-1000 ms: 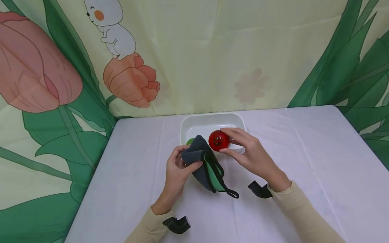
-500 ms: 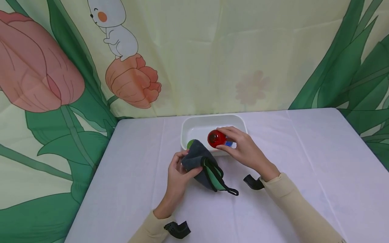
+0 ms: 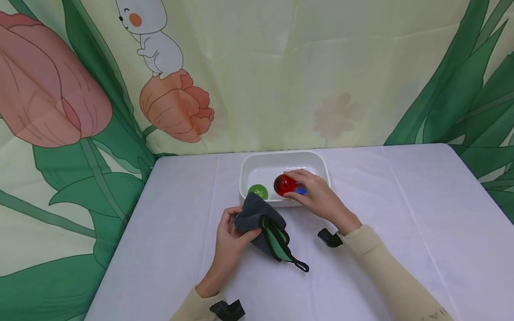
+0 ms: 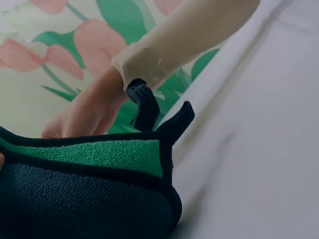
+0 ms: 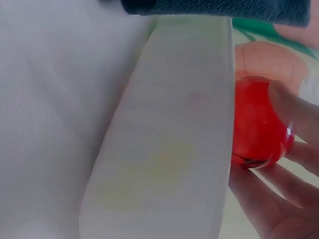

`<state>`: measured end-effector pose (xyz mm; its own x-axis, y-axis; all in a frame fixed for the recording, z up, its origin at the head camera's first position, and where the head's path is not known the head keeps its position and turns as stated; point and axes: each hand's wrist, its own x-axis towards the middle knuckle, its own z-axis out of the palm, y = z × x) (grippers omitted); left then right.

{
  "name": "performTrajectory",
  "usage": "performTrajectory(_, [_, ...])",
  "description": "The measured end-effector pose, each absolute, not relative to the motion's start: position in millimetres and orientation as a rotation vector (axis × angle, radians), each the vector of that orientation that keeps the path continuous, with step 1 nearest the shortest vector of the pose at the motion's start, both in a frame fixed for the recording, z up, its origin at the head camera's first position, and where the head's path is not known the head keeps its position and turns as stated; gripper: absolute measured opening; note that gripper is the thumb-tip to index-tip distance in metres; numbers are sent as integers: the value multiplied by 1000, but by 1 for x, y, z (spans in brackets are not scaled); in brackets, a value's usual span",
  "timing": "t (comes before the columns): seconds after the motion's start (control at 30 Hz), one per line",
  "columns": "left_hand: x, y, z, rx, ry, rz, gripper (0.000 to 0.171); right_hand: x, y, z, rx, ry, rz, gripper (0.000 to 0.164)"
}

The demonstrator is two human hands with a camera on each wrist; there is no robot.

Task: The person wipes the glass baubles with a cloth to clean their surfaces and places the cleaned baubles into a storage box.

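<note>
My left hand (image 3: pixel 230 249) holds a folded dark blue-grey cloth (image 3: pixel 253 214) with green inside, black edging and a hanging loop. It pinches the cloth just in front of a white tray (image 3: pixel 285 156). Over the tray, my right hand (image 3: pixel 317 196) grips a glossy red ball (image 3: pixel 283 185) between thumb and fingers. The right wrist view shows the red ball (image 5: pixel 256 122) partly behind the tray's wall (image 5: pixel 159 124); whether it touches the tray bottom cannot be seen. A green ball (image 3: pixel 258 191) lies at the tray's front left. A blue item (image 3: pixel 301 190) shows partly behind the right fingers.
The tray stands near the far edge of a table covered with a white cloth (image 3: pixel 385 191). Behind it hangs a curtain (image 3: pixel 261 80) printed with tulips. Black wrist mounts (image 3: pixel 330 237) stick out from both sleeves.
My right hand has carried the red ball slightly left and into the tray area, turning it. My left hand has drawn the cloth back toward me, showing more of the green ball.
</note>
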<state>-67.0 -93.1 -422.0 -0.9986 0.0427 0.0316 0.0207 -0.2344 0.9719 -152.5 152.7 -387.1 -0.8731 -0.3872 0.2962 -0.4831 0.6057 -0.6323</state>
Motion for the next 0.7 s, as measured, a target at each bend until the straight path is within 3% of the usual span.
performTrajectory(0.7, [-52,-130,-456,57,2064,2314,62,-166,145,-391,788,-2813,919,56])
